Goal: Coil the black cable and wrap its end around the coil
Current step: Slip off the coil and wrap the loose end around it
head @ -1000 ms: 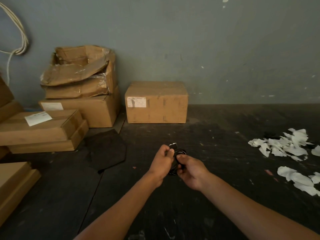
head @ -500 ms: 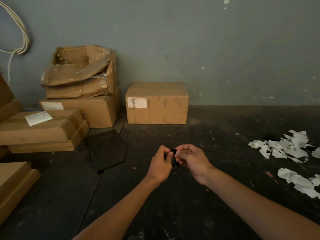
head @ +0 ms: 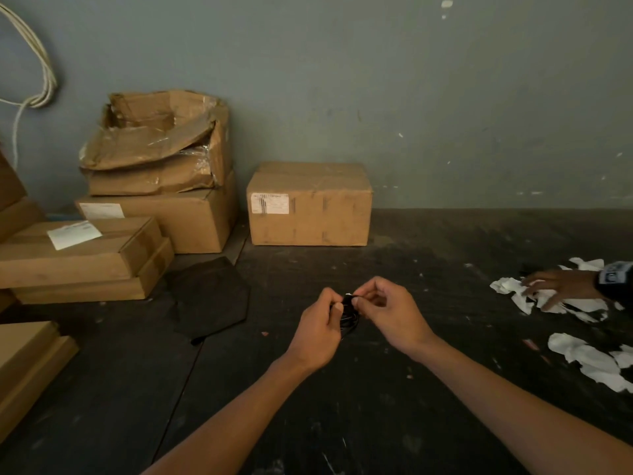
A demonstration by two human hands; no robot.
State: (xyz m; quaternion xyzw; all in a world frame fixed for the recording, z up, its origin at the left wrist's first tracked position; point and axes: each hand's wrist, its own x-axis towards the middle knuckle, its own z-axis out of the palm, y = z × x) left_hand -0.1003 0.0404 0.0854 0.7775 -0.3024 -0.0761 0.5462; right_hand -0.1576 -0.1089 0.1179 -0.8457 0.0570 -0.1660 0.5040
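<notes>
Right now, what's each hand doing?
Left hand: closed on the black cable coil.
Right hand: fingers pinching the cable's end at the coil's top.

Your black cable (head: 349,315) is a small tight coil, held upright above the dark desk (head: 411,406) between both hands. Thin loops hang below the fingers (head: 337,307). A pale tip shows at the coil's top; whether the end is wrapped is unclear.
</notes>
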